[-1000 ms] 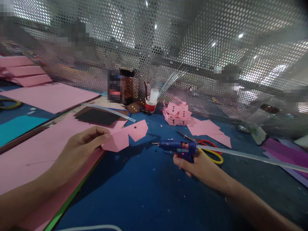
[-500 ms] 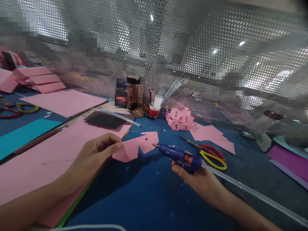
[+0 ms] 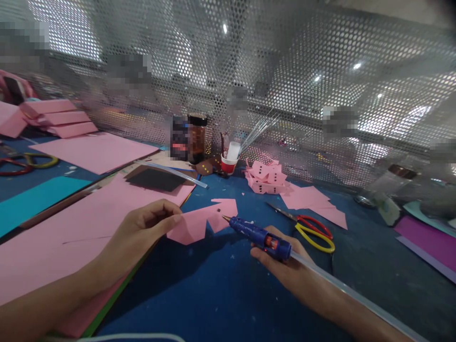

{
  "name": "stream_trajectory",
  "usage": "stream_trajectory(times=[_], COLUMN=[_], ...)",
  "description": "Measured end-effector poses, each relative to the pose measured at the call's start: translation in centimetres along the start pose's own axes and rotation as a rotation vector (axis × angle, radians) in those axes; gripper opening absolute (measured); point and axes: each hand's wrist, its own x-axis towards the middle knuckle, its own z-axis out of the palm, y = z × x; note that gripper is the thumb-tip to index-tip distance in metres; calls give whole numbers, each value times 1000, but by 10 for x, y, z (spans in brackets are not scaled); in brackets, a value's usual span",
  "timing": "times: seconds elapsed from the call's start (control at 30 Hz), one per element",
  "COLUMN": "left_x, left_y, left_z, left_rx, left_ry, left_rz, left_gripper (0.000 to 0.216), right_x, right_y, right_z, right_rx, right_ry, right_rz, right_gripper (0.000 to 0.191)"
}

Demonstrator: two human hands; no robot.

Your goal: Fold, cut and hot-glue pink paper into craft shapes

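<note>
By the left hand (image 3: 144, 230), a cut pink paper (image 3: 188, 228) is pinched at one end, seemingly so that its notched end is left free before the glue gun (image 3: 253, 232). That glue gun is gripped in the right hand (image 3: 290, 274), its nozzle (image 3: 227, 218) turned toward the paper; whether they touch cannot be told. Behind the glue gun, folded pink pieces (image 3: 266, 177) are gathered on the table (image 3: 228, 294); to its right, scissors (image 3: 322, 246) are laid, probably within reach.

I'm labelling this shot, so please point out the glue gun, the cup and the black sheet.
Glue gun (image 3: 257, 234): head view, on its blue body.
Cup (image 3: 228, 166): head view, on its red side.
Black sheet (image 3: 156, 178): head view, middle of its upper face.
</note>
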Motion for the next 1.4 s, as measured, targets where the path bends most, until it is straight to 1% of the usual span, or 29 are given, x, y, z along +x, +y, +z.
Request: stream_trajectory(times=[0.17, 0.47, 0.73, 0.97, 1.13, 1.23, 1.3, 1.4], left_x=[1, 0, 2, 2, 2, 3, 3, 3], left_y=[1, 3, -1, -3, -4, -3, -2, 0], left_z=[0, 2, 1, 1, 1, 2, 2, 1], left_rx=[-14, -41, -54, -94, -114, -103, -99, -99], left_ry=[0, -2, -29, -57, -47, -20, 0, -3], left_rz=[4, -5, -15, 9, -33, -29, -27, -48], left_gripper=[28, 27, 28, 27, 25, 26, 27, 27], right_x=[2, 4, 3, 4, 5, 5, 4, 4], right_y=[-3, -3, -4, -6, -9, -9, -8, -7], right_z=[-2, -3, -5, -6, -7, -7, -8, -9], right_rx=[43, 36, -8, -68, -110, -124, -122, -112], right_ry=[-62, -77, -64, -47, -11, 0, -3, -18], right_rz=[-11, -15, -52, -98, -112, -127, -129, -124], right_gripper=[20, 19, 18, 15, 14, 14, 15, 16])
